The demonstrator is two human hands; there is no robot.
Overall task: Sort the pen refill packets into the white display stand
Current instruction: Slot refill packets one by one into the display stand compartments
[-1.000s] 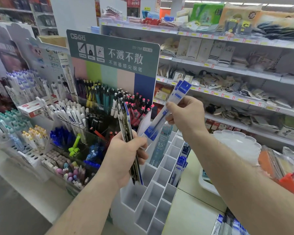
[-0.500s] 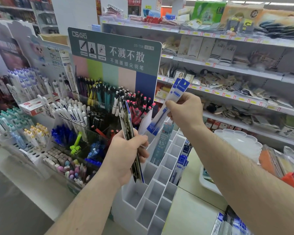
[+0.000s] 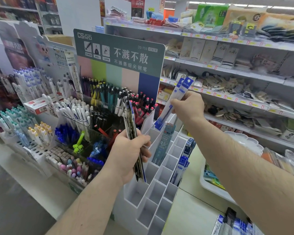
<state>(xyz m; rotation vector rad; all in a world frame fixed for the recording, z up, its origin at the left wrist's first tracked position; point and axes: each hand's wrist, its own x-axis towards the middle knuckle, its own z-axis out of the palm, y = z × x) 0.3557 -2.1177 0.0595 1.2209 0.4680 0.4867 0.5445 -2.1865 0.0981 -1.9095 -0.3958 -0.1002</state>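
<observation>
The white display stand (image 3: 153, 197) with stepped rows of square slots stands low in the middle. My left hand (image 3: 129, 155) grips a stack of refill packets (image 3: 131, 119), edge-on and upright, above the stand's left side. My right hand (image 3: 187, 106) pinches two blue-and-clear refill packets (image 3: 182, 92), tilted, with their lower ends just above the stand's back slots. A teal packet (image 3: 165, 141) stands in a back slot. Blue packets (image 3: 182, 165) sit in slots on the right side.
A pen display with a green sign (image 3: 119, 51) and many pens stands left of the stand. Store shelves (image 3: 236, 73) fill the right. A white tray (image 3: 210, 185) and a scalloped white dish (image 3: 244, 141) lie under my right arm. More packets (image 3: 234, 224) lie at the bottom right.
My right hand has lowered the blue packets a little toward the stand's back slots. My left hand keeps its stack in about the same place.
</observation>
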